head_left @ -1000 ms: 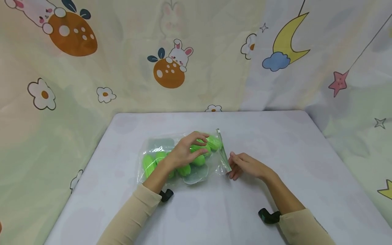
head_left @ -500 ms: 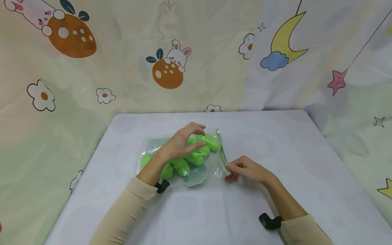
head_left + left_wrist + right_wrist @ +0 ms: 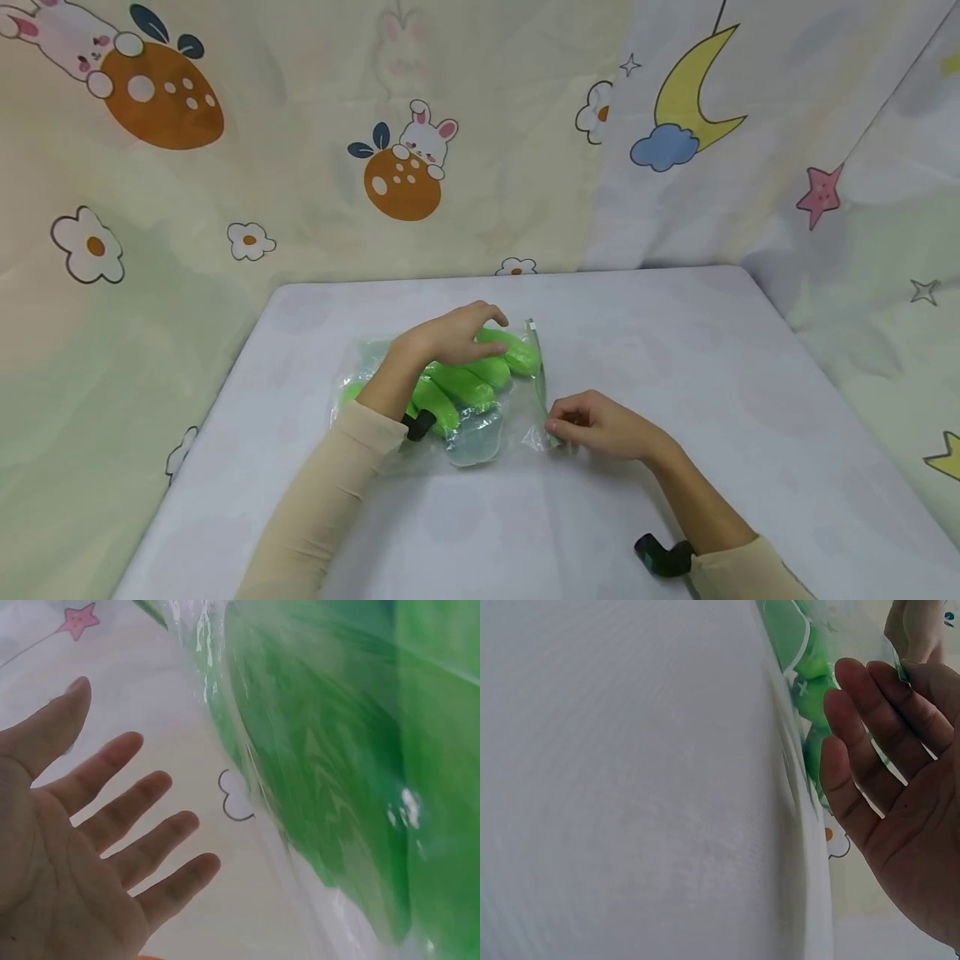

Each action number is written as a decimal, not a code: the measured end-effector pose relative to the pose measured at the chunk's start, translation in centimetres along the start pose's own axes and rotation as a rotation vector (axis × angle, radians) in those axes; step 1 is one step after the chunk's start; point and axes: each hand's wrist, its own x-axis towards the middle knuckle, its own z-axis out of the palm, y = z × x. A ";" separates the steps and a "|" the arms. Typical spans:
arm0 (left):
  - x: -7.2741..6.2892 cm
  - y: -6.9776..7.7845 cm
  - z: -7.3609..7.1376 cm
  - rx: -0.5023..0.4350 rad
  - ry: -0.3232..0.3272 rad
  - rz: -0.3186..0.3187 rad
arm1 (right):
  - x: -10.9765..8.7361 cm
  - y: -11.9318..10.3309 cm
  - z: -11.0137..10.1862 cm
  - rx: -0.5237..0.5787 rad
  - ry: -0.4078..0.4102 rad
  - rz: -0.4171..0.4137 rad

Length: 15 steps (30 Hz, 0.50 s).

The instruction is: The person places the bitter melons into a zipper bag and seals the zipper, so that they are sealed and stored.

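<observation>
A clear zip bag (image 3: 521, 417) lies on the white table, its green zip strip (image 3: 539, 371) along the right side. Inside are several bright green elongated pieces (image 3: 459, 386) and a pale green translucent flat piece (image 3: 474, 439). My right hand (image 3: 606, 427) pinches the near corner of the bag at the end of the strip, between thumb and index finger; its other fingers are loosely bent in the right wrist view. Over the bag hovers my left hand (image 3: 457, 335), fingers spread and holding nothing. In the left wrist view its fingers (image 3: 135, 810) are apart from the plastic.
The white-covered table (image 3: 675, 358) extends around the bag. Behind it and at both sides hangs a printed cloth (image 3: 300, 150) with rabbits, flowers and a moon. A black wrist camera (image 3: 663, 556) sits at the right cuff, another (image 3: 420, 425) at the left.
My right hand has gone from beside the zip strip to pinching its near end, and the strip's near end has shifted slightly toward me. My left hand has stayed above the bag, changing its angle.
</observation>
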 end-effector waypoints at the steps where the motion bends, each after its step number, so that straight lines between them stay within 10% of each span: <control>1: 0.4 0.1 0.0 0.002 -0.013 -0.007 | 0.0 -0.1 0.0 -0.005 0.003 0.001; 15: 6.3 -0.7 0.3 0.027 -0.147 -0.145 | -0.3 -1.1 0.5 -0.054 0.020 0.043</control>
